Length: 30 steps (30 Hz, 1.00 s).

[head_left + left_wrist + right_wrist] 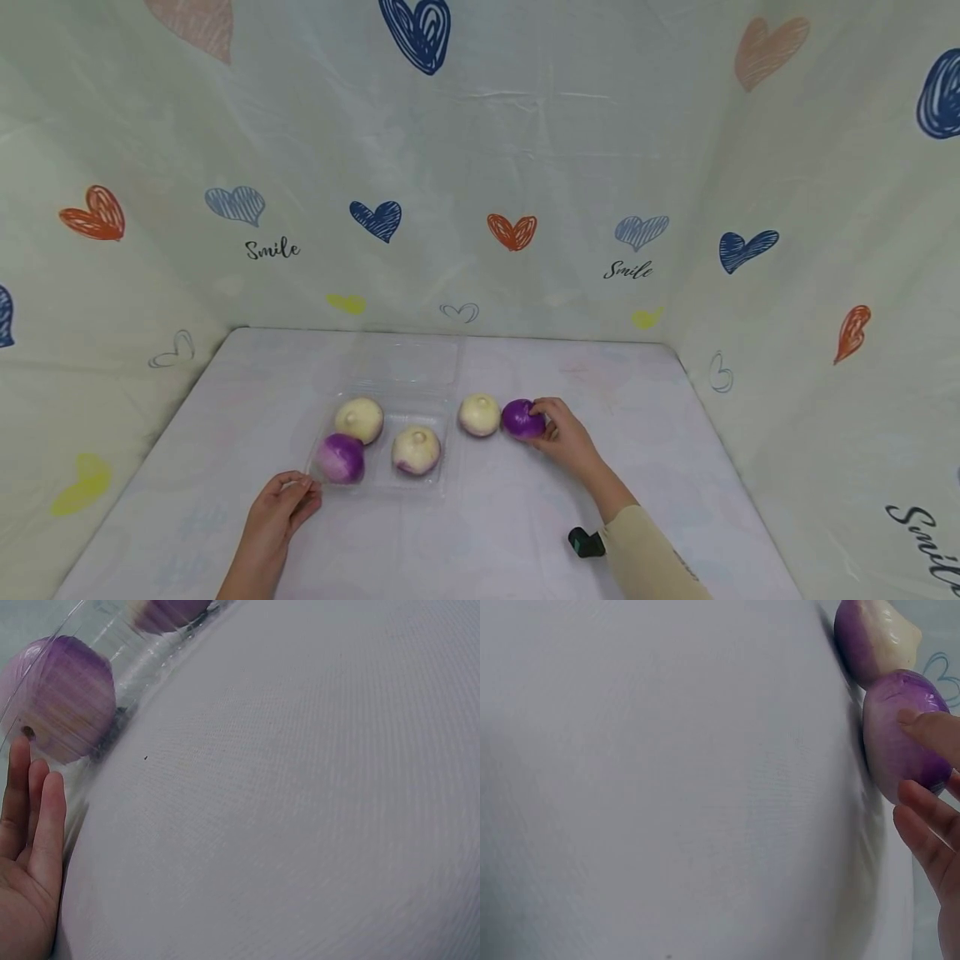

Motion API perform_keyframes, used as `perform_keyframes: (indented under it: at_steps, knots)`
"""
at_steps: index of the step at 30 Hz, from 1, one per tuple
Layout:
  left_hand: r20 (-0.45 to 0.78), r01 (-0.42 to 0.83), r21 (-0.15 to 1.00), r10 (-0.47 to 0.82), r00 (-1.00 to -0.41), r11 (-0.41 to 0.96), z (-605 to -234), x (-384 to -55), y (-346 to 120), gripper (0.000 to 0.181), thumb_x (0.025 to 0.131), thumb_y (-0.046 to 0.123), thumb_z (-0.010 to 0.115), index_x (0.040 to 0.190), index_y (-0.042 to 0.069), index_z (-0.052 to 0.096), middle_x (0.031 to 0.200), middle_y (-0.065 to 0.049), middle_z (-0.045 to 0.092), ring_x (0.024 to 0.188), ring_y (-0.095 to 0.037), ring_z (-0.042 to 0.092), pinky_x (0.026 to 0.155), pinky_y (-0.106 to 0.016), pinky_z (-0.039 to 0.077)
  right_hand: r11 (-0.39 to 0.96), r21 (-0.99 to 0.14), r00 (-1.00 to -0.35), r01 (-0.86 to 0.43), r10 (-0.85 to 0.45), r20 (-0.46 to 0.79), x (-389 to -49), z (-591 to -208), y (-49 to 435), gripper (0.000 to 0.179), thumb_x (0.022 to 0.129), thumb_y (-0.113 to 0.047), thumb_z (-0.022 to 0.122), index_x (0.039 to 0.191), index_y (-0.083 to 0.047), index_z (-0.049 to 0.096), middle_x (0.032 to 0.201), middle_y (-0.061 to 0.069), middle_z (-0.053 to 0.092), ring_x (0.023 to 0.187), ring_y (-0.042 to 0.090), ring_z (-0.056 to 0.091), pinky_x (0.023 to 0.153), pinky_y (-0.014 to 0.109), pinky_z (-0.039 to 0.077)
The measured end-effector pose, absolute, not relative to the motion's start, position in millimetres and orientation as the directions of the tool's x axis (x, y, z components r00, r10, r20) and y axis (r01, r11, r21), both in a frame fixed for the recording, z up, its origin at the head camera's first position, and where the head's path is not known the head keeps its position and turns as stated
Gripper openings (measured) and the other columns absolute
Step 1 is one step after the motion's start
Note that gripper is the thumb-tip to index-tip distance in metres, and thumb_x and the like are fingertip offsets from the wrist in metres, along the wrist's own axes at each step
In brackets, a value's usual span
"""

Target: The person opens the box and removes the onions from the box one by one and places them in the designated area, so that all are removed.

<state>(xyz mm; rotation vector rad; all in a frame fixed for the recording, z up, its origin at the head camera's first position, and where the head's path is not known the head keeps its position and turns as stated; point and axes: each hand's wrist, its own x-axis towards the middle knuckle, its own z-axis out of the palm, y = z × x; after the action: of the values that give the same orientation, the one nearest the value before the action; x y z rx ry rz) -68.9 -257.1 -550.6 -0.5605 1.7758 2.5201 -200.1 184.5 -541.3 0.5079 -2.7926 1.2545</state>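
My right hand grips a purple turnip at the right of the table, thumb on its side and fingers beneath. Right beside it sits a cream turnip. In the right wrist view the gripped turnip overlaps its purple-and-cream neighbour. My left hand is at the near left corner of a clear plastic container. Its straight fingers reach the container's wall. Inside are a purple turnip and two cream ones, one behind and one at right.
The container's clear lid lies folded back behind it. A small black object is on the white tabletop by my right sleeve. A heart-printed sheet walls the back and sides.
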Motion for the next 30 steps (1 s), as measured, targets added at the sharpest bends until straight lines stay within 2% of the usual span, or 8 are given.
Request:
perform_keyframes:
  at_steps: [8, 15, 21, 28, 30]
  knots:
    - [-0.312, -0.223, 0.904, -0.206, -0.928, -0.365, -549.5, -68.5, -257.8, 0.005, 0.101, 0.01, 0.055, 0.097, 0.009, 0.059, 0.083, 0.003, 0.067, 0.082, -0.008, 0.063, 0.079, -0.023, 0.056, 0.612, -0.715, -0.938, -0.337, -0.282, 0.201, -199.4, -543.9, 183.4, 0.047, 0.072, 0.001, 0.085, 0.11, -0.013, 0.061, 0.131, 0.007, 0.051, 0.075, 0.011, 0.055, 0.062, 0.023, 0.052]
    - [-0.325, -0.234, 0.902, -0.213, -0.922, -0.362, -548.1, -67.8, -256.6, 0.007, 0.1, 0.012, 0.057, 0.094, 0.013, 0.059, 0.083, 0.004, 0.067, 0.082, -0.008, 0.063, 0.079, -0.022, 0.056, 0.606, -0.701, -0.925, -0.377, -0.287, 0.25, -198.9, -538.3, 184.2, 0.049, 0.073, -0.003, 0.085, 0.115, -0.012, 0.06, 0.13, 0.008, 0.051, 0.072, 0.01, 0.055, 0.057, 0.022, 0.051]
    - [-0.327, -0.237, 0.904, -0.218, -0.919, -0.356, -547.5, -67.3, -256.5, 0.004, 0.1, 0.013, 0.058, 0.095, 0.013, 0.059, 0.084, 0.004, 0.067, 0.083, -0.008, 0.063, 0.08, -0.022, 0.056, 0.537, -0.743, -0.916, -0.4, -0.269, 0.299, -197.7, -520.7, 170.5, 0.054, 0.075, 0.0, 0.083, 0.121, -0.01, 0.058, 0.121, 0.008, 0.054, 0.07, 0.011, 0.056, 0.057, 0.023, 0.051]
    - [-0.313, -0.224, 0.907, -0.217, -0.925, -0.356, -549.3, -69.0, -256.5, 0.008, 0.099, 0.013, 0.058, 0.093, 0.017, 0.06, 0.084, 0.005, 0.068, 0.083, -0.007, 0.063, 0.079, -0.022, 0.056, 0.402, -0.832, -0.913, -0.382, -0.302, 0.274, -189.7, -503.1, 135.7, 0.052, 0.078, 0.0, 0.08, 0.124, -0.004, 0.056, 0.103, 0.021, 0.055, 0.073, 0.012, 0.055, 0.06, 0.026, 0.052]
    - [-0.295, -0.208, 0.913, -0.216, -0.931, -0.351, -550.1, -69.3, -255.9, 0.008, 0.099, 0.012, 0.058, 0.093, 0.017, 0.06, 0.084, 0.004, 0.068, 0.082, -0.008, 0.064, 0.079, -0.022, 0.056, 0.387, -0.843, -0.912, -0.373, -0.32, 0.257, -187.2, -502.3, 126.1, 0.052, 0.079, 0.0, 0.079, 0.125, -0.003, 0.055, 0.101, 0.02, 0.055, 0.073, 0.012, 0.056, 0.061, 0.025, 0.053]
